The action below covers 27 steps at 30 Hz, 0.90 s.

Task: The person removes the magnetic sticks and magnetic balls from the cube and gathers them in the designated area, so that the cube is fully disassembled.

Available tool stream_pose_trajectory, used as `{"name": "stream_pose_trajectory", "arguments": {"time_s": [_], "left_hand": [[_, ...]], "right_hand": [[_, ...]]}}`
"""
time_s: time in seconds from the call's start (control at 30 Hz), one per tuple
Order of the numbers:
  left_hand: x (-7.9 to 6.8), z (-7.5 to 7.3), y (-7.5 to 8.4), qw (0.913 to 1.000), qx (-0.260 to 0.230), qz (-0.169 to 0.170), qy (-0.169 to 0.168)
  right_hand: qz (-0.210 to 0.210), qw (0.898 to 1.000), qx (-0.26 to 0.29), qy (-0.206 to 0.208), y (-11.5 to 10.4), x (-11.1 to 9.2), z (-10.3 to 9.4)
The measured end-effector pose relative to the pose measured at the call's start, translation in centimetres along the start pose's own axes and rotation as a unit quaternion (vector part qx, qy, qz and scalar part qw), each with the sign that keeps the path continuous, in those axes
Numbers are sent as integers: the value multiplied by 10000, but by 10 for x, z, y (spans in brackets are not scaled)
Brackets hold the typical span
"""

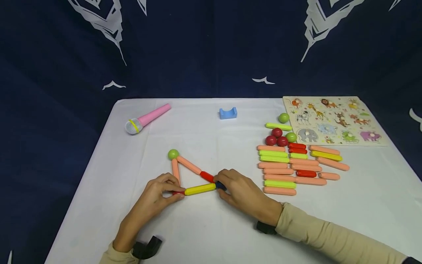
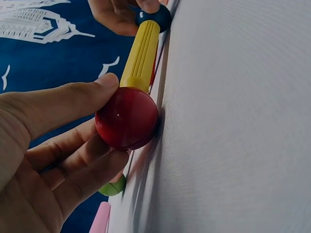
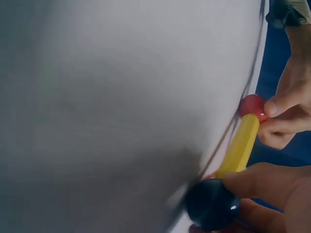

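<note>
A triangle of toy sticks and balls lies on the white table. Its far corner is a green ball point(image 1: 173, 154), joined to two peach sticks point(image 1: 189, 165); a red stick point(image 1: 207, 176) carries on the right one. Along the near side runs a yellow stick point(image 1: 200, 189). My left hand point(image 1: 159, 193) pinches the red ball point(image 2: 127, 118) at the yellow stick's left end, thumb on one side and fingers on the other. At its right end my right hand point(image 1: 243, 191) grips the dark blue ball point(image 3: 212, 205), partly hidden by the fingers in the head view.
On the right lie rows of loose peach, red, lime and yellow sticks point(image 1: 278, 171), with red balls point(image 1: 271, 140) and green balls behind. An animal puzzle board point(image 1: 329, 121) sits at the back right. Farther back are a pink toy microphone point(image 1: 148, 118) and a blue block point(image 1: 228, 113).
</note>
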<state>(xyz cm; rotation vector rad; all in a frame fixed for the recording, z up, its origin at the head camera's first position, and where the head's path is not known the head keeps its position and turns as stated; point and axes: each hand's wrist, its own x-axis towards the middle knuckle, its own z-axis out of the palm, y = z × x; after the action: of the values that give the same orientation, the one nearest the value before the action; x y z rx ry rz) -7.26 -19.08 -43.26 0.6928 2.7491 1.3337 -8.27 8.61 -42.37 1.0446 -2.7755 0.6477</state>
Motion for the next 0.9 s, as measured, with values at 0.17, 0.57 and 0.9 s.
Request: {"name": "stream_pose_trajectory", "arguments": {"time_s": [0.17, 0.57, 0.9], "left_hand": [[1, 2, 0, 9999, -101, -2, 14], [0, 1, 1, 10000, -25, -6, 64], [-2, 2, -3, 9999, -52, 86, 126]], "right_hand": [[-47, 9998, -135, -98, 1, 4, 5], [620, 9928, 927, -427, 9, -16, -11], [823, 9907, 1083, -31, 44, -49, -42]]}}
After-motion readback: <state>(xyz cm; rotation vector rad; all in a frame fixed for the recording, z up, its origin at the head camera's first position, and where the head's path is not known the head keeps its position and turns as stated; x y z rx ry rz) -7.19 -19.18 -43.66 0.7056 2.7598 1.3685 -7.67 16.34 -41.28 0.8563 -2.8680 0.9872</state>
